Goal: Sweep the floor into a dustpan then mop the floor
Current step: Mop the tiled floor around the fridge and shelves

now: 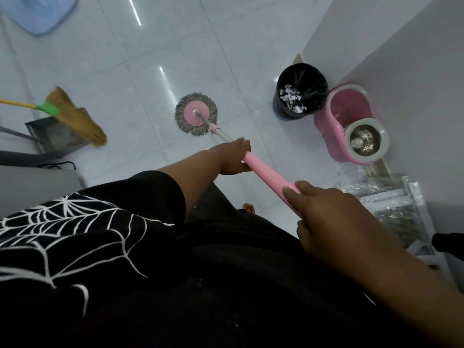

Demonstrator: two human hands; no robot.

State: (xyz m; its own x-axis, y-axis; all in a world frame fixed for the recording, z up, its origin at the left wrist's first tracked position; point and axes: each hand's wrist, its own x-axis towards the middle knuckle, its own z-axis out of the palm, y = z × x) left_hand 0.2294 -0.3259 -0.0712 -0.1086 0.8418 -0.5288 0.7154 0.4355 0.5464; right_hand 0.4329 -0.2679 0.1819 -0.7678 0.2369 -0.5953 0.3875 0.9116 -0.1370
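A round spin mop (196, 117) with a pink disc and grey fringe lies flat on the glossy white tiled floor (160, 46) ahead of me. Its metal shaft runs back into a pink handle (268, 173). My left hand (234, 156) grips the handle's front end, and my right hand (334, 222) holds its near end. At the left, a straw broom (77, 116) with a green collar and yellow stick rests over a grey metal dustpan (56, 134).
A black lined bin (300, 92) with paper scraps stands by the right wall. Beside it is a pink mop bucket (351, 124) with a steel spinner. A wrapped metal rack (399, 207) is at near right. A blue stool (37, 13) sits far left.
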